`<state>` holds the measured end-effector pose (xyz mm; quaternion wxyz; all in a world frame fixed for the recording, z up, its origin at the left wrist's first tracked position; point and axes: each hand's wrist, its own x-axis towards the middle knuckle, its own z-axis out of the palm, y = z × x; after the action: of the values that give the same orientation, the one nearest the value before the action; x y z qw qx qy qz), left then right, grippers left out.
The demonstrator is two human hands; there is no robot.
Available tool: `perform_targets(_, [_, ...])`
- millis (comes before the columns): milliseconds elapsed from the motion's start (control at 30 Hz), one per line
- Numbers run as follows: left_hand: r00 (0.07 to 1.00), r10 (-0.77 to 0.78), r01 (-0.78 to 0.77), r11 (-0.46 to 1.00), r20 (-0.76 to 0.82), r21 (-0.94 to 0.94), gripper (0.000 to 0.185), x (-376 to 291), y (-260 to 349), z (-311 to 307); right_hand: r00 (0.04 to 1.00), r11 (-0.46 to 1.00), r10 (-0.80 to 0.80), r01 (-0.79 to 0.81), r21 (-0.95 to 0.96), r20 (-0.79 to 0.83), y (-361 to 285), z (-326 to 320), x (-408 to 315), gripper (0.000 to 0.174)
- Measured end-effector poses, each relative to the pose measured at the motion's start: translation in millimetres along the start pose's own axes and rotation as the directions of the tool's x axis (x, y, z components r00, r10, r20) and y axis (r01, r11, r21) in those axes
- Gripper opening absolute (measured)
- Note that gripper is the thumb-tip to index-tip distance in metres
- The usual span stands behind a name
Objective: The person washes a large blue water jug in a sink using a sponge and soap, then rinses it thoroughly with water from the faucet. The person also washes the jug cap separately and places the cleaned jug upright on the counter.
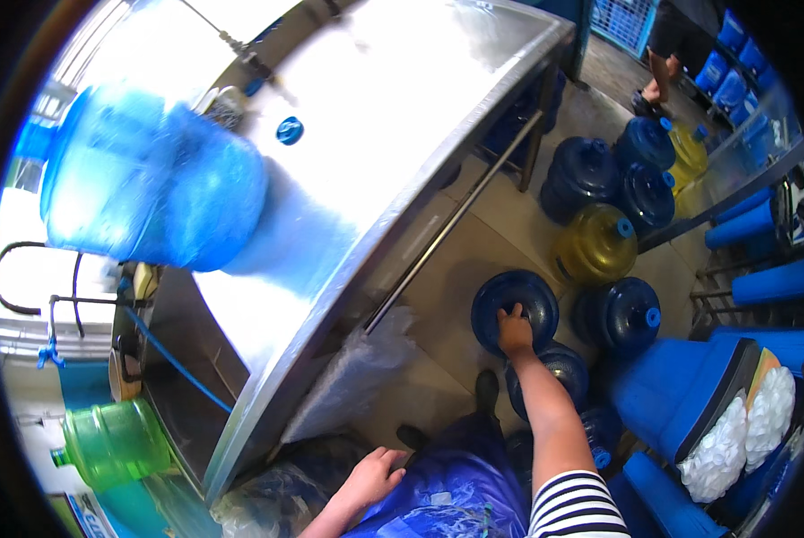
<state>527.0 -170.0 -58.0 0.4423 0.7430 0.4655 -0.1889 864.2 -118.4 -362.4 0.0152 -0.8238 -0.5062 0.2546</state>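
My right hand (515,329) grips the neck of a dark blue water jug (479,306) that stands on the tiled floor; the fingers hide the jug's mouth. My left hand (378,474) hangs in front of my body with its fingers loosely curled and nothing in it. On the steel counter (375,134) at the left a large light-blue water jug (153,188) lies on its side. A blue cap (290,130) sits near it on the counter. A green jug (116,444) lies at the lower left beyond the sink (193,363).
Several blue jugs (580,175) and a yellow jug (597,245) stand at the right. A blue bin (677,390) and bags of white caps (718,450) are beside me. A steel rail (455,218) runs below the counter. Another person (671,47) is at the upper right.
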Motion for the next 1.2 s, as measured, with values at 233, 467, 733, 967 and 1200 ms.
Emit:
perform_targets(233, [0.987, -0.062, 0.060, 0.998, -0.148, -0.017, 0.041, -37.1, -77.0, 11.5, 0.963, 0.955, -0.267, 0.269, 0.124, -0.039, -67.3, -171.7, -133.8, 0.044])
perform_targets(467, [0.934, -0.251, 0.199, 0.957, -0.253, -0.213, 0.058, -120.7, -145.9, 23.2, 0.841, 0.781, -0.410, 0.524, 0.340, -0.355, -161.8, -381.8, -297.5, 0.044])
perform_targets(733, [0.889, 0.154, -0.433, -0.024, -0.432, -0.901, 0.067, -255.1, -171.1, -18.4, 0.296, 0.380, -0.767, 0.924, -0.032, -0.569, -354.4, -559.4, -418.3, 0.046])
perform_targets(967, [-0.007, -0.328, -0.444, 0.847, -0.945, -0.291, 0.080, -318.2, -207.3, -142.3, -0.323, 0.149, -0.775, 0.741, -0.654, -0.543, -469.3, -595.1, -395.0, 0.033])
perform_targets(1200, [-0.078, -0.190, -0.516, 0.848, -0.979, -0.123, 0.052, -297.9, -209.8, -194.3, 0.171, 0.354, -0.826, 0.899, -0.258, -0.538, -614.9, -384.9, -316.9, 0.061])
